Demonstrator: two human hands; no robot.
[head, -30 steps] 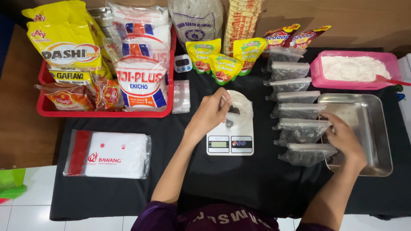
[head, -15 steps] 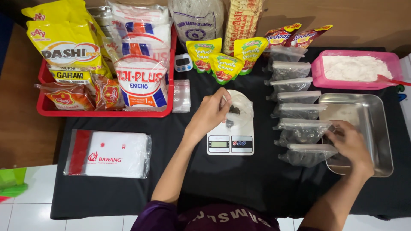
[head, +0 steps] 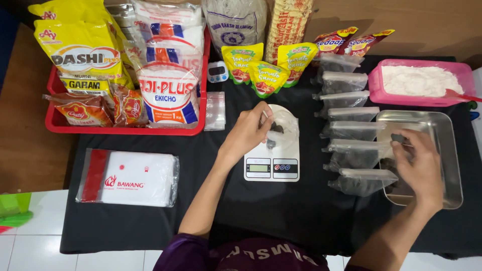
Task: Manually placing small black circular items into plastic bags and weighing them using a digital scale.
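Observation:
A white digital kitchen scale (head: 272, 168) stands mid-table on the black cloth. On its platform rests a clear plastic bag (head: 285, 131) holding a few dark pieces. My left hand (head: 249, 131) pinches that bag's mouth. My right hand (head: 420, 163) hovers over the steel tray (head: 450, 150) at the right and grips a small dark piece (head: 399, 137) between its fingertips. More dark pieces lie in the tray under that hand, mostly hidden. Between scale and tray runs a column of several filled clear bags (head: 351, 128).
A red basket (head: 125, 129) of seasoning packs fills the back left. A white pack of plastic bags (head: 131, 178) lies at the front left. A pink tub of white powder (head: 420, 80), sauce pouches (head: 263, 75) and a small timer (head: 218, 72) sit at the back.
My right hand has shifted from the filled bags at the tray's left edge to over the tray and now pinches a dark piece. My left hand stays on the bag.

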